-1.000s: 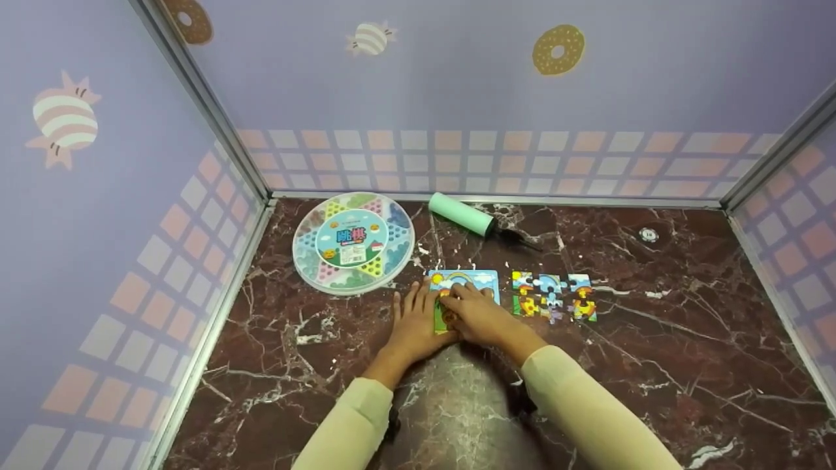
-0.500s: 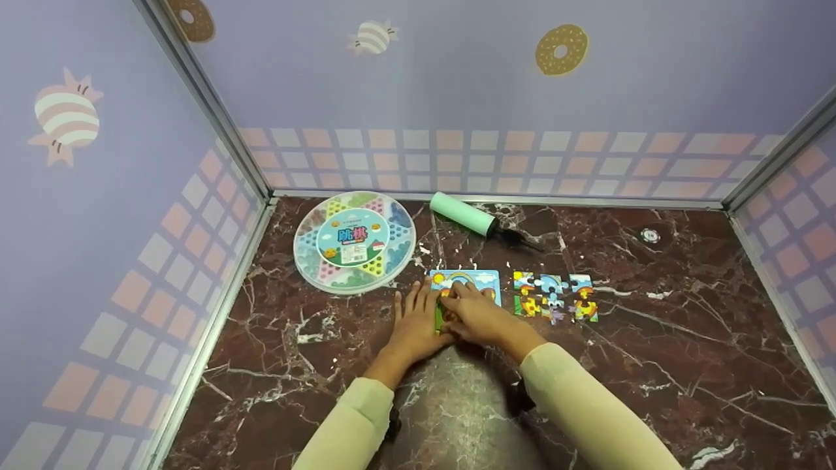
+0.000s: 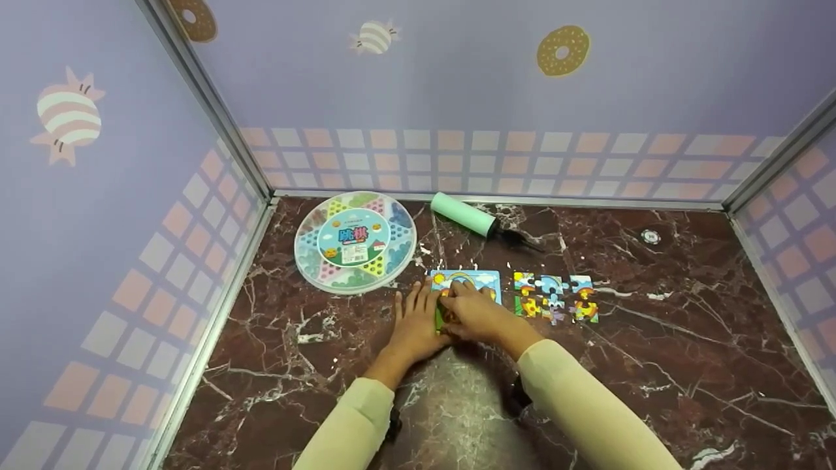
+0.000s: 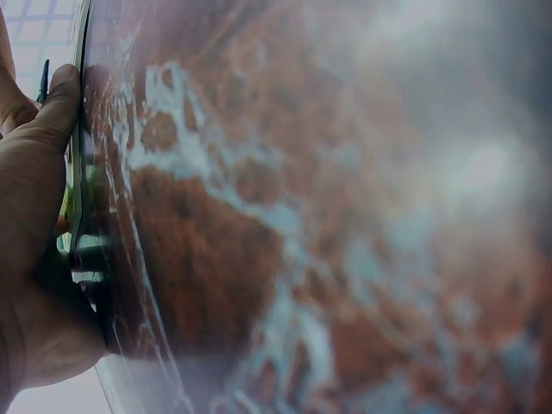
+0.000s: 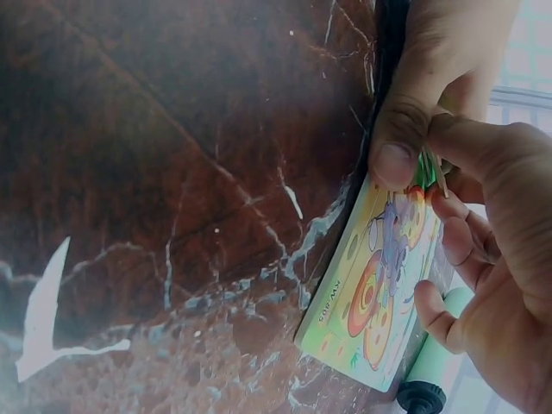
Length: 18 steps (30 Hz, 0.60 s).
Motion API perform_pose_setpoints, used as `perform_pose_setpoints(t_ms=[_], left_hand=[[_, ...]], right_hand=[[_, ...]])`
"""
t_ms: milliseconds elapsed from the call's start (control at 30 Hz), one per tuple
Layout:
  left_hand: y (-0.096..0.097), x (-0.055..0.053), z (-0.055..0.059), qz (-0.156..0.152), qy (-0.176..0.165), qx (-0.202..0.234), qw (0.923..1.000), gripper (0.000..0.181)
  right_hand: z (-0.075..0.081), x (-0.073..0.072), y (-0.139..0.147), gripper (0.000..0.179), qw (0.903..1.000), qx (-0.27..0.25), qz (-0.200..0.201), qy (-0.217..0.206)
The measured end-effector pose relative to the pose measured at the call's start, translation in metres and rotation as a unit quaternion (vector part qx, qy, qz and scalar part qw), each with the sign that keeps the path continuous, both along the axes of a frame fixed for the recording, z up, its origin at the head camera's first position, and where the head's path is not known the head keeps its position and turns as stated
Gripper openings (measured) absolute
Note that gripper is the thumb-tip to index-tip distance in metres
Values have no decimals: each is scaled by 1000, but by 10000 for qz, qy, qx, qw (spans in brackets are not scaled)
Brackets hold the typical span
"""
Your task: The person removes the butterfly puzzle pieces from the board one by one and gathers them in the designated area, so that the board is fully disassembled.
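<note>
A colourful jigsaw puzzle board (image 3: 484,279) with a rainbow and sky lies on the dark red marbled surface. My left hand (image 3: 415,324) rests along its left side, fingers spread and straight, the thumb at the near edge. Over the board's lower left part, my right hand (image 3: 480,316) has bent fingers and covers much of the picture. In the right wrist view, its fingertips pinch a thin puzzle piece (image 5: 441,179) tilted up at the edge of the board (image 5: 345,345). Most of that piece is hidden by the fingers.
Several puzzle pieces (image 3: 552,284) lie loosely arranged right of the board. Farther back are a round Chinese checkers set (image 3: 353,238), a mint green hand pump (image 3: 462,215) and a small round chip (image 3: 650,236). Lilac patterned walls (image 3: 470,91) bound the surface.
Both hands stay at the board with almost no movement. My right forearm shifts very slightly.
</note>
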<state>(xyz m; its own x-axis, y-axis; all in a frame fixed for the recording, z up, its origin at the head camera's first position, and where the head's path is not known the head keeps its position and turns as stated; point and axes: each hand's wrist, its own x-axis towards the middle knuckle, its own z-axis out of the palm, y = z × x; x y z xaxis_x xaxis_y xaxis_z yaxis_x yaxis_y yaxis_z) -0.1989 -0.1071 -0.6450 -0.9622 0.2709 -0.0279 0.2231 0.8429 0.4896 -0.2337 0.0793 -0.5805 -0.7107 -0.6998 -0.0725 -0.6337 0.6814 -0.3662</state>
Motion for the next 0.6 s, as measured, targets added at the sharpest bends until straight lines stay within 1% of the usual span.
perform_pose_setpoints(t_ms=[133, 200, 300, 367, 467, 600], left_hand=[[1, 1, 4, -9, -60, 1, 10000, 96], [1, 1, 5, -8, -23, 11, 10000, 95], [2, 1, 4, -18, -31, 9, 10000, 96], [2, 1, 5, -12, -1, 26, 10000, 96], [1, 1, 5, 20, -33, 56, 10000, 97], [1, 2, 7, 42, -86, 73, 9999, 97]], right_hand=[[-1, -1, 0, 47, 9998, 98, -3, 143], [-2, -1, -1, 51, 9998, 100, -7, 198], [-2, 0, 0, 55, 9995, 75, -1, 301], [-2, 0, 1, 54, 9994, 31, 0, 331], [-2, 1, 4, 51, 9994, -55, -32, 345], [-4, 1, 9, 48, 9990, -167, -60, 411]])
